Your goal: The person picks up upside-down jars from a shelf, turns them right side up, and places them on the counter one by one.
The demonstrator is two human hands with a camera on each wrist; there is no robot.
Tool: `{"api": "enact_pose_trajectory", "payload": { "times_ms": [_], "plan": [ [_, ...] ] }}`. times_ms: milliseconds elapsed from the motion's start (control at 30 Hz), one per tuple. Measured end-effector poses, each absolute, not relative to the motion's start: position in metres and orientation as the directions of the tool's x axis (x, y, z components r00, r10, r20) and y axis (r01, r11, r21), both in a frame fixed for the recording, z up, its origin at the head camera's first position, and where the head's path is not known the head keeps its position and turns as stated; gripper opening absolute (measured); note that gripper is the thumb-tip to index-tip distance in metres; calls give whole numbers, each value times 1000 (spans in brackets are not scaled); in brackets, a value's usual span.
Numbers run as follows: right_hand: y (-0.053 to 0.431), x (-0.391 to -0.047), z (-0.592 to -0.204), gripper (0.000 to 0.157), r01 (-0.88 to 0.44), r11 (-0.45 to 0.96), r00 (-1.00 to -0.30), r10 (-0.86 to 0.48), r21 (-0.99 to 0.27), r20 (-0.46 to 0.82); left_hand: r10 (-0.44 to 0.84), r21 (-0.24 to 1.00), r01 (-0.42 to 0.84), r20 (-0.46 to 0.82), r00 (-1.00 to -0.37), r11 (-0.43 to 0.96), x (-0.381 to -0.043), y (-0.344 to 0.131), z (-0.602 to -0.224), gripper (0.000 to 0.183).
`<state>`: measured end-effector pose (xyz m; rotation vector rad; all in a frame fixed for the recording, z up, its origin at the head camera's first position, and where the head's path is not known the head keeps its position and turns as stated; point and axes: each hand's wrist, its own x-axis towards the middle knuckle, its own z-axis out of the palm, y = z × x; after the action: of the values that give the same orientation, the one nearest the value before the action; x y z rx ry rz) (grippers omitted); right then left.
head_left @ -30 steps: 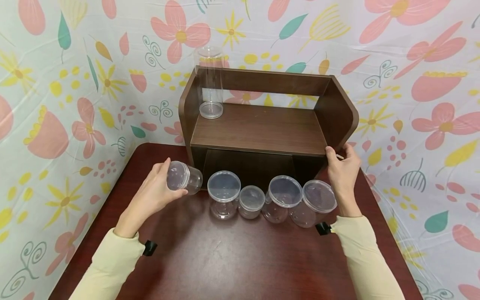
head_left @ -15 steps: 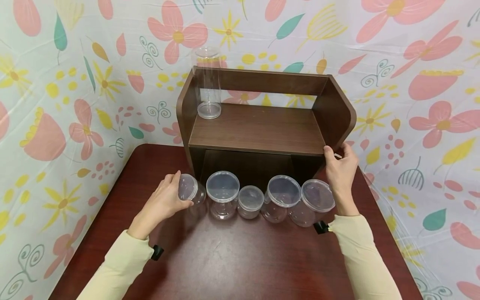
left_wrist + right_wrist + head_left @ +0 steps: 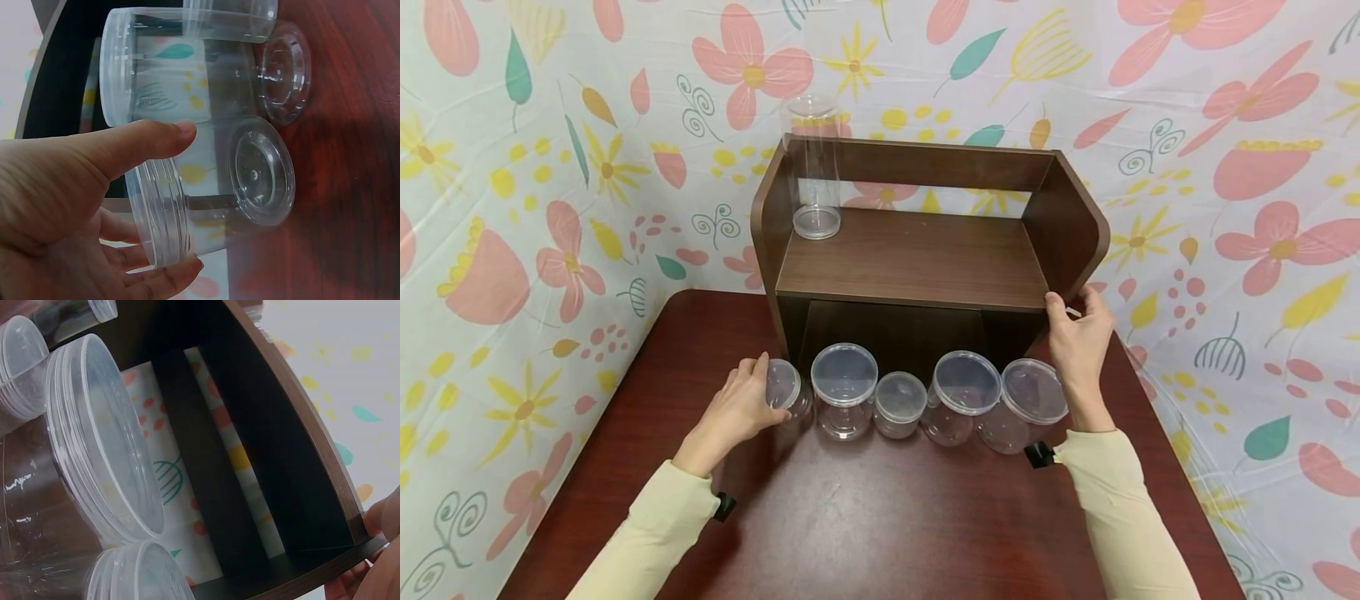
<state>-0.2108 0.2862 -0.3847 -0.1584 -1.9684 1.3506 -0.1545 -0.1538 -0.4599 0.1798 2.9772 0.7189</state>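
My left hand (image 3: 736, 408) holds a clear plastic jar (image 3: 215, 181) by its lidded upper part. In the left wrist view the thumb lies on one side of it and the fingers on the other. This jar stands at the left end of a row, close beside a wide-lidded clear jar (image 3: 845, 375). My right hand (image 3: 1081, 342) grips the front right edge of a dark brown two-level shelf (image 3: 917, 258). In the right wrist view its fingertips (image 3: 376, 519) wrap the shelf's corner.
The row continues rightward with a small jar (image 3: 900, 400), a wide-lidded jar (image 3: 967, 383) and a tilted-looking jar (image 3: 1034, 392) before the shelf's lower opening. A tall clear cylinder (image 3: 816, 171) stands on the upper board at left. The reddish table (image 3: 850, 525) meets flowered cloth walls.
My left hand has moved right and toward the table with its jar, which has gone from tilted to nearly upright beside the row. The right hand keeps its grip on the shelf.
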Motion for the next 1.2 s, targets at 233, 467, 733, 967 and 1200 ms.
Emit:
{"api": "enact_pose_trajectory", "payload": {
  "times_ms": [233, 467, 733, 967, 1200],
  "plan": [
    [287, -212, -386, 22, -288, 441, -724, 481, -850, 495, 133, 457, 95, -52, -990, 884, -156, -152, -468, 107],
    [272, -194, -365, 24, -300, 438, -729, 468, -847, 500, 135, 455, 94, -58, -989, 885, -157, -149, -475, 108],
    [270, -192, -362, 25, -288, 461, -725, 467, -839, 506, 145, 446, 111, -43, -988, 888, -159, -146, -483, 108],
    [268, -189, -360, 23, -316, 442, -724, 460, -840, 514, 144, 453, 115, -30, -989, 884, -160, -145, -490, 109],
    [269, -189, -361, 21, -311, 445, -724, 461, -840, 512, 144, 456, 135, 16, -989, 880, -160, -145, -498, 106]
  ]
}}
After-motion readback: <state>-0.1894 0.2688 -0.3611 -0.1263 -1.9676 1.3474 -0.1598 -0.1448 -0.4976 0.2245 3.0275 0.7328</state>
